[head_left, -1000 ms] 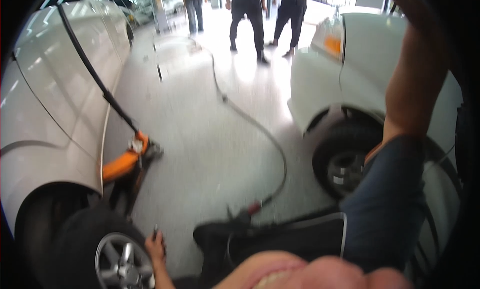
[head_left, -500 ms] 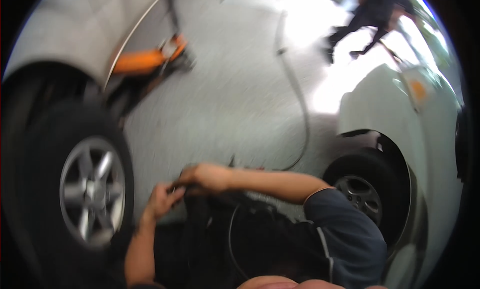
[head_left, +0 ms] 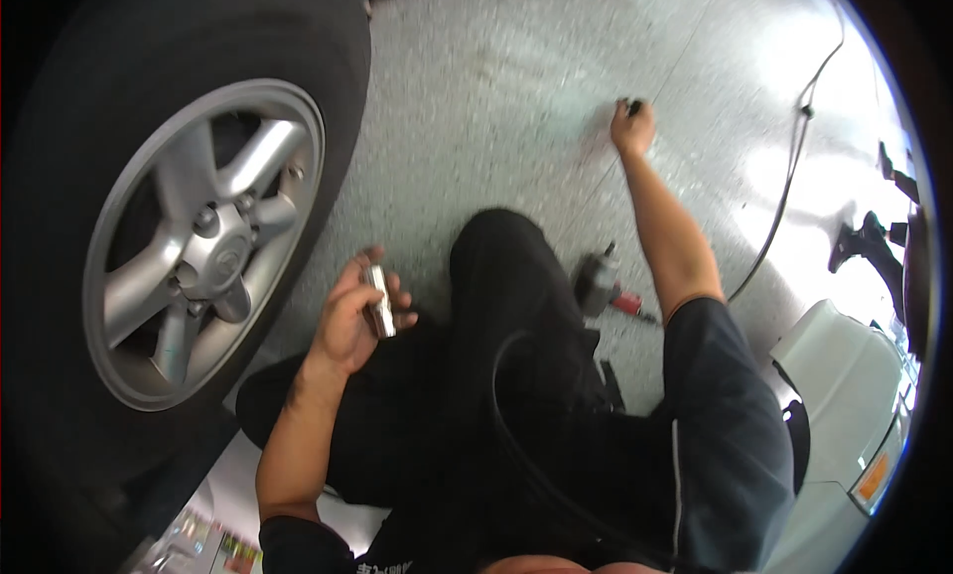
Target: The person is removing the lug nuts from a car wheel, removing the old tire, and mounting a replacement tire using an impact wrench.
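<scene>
Beside the silver-spoked wheel [head_left: 213,256], holding a shiny silver metal cylinder [head_left: 378,301] across the half-curled left hand [head_left: 347,321], touching thumb and loosely bent fingers; gleaming, tilting slightly. Above the speckled grey floor [head_left: 496,107], clasping a small dark object [head_left: 634,107], mostly hidden, in the folded right hand [head_left: 633,132].

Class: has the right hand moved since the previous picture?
Yes: judged against the silver wheel, the right hand has moved away, out past the power tool.

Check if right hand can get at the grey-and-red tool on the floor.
Probably yes: bare floor lies between the right hand and the tool, though that hand holds something dark.
</scene>
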Action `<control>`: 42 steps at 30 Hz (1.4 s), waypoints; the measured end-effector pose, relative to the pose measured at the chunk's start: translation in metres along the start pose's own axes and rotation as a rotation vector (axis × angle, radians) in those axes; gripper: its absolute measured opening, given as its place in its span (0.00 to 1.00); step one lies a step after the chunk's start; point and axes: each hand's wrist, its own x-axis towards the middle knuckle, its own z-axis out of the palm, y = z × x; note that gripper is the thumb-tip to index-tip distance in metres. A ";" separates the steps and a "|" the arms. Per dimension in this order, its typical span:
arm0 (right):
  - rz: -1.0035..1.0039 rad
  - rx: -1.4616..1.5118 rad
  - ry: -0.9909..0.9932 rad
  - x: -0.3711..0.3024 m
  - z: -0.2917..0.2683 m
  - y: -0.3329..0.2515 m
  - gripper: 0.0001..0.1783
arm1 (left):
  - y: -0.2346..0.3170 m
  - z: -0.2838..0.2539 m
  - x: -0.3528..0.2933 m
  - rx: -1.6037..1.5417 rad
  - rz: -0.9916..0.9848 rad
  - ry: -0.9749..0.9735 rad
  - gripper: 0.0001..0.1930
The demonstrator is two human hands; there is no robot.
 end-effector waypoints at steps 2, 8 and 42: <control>0.119 0.006 -0.117 0.004 0.005 -0.002 0.23 | 0.003 -0.004 0.004 0.032 -0.024 0.031 0.26; -0.167 -0.097 -0.065 -0.090 -0.057 0.062 0.39 | 0.004 -0.025 0.036 0.111 0.020 -0.072 0.24; -0.434 -0.492 -0.722 -0.283 -0.196 0.152 0.41 | -0.065 -0.066 -0.070 -0.274 0.370 -0.124 0.11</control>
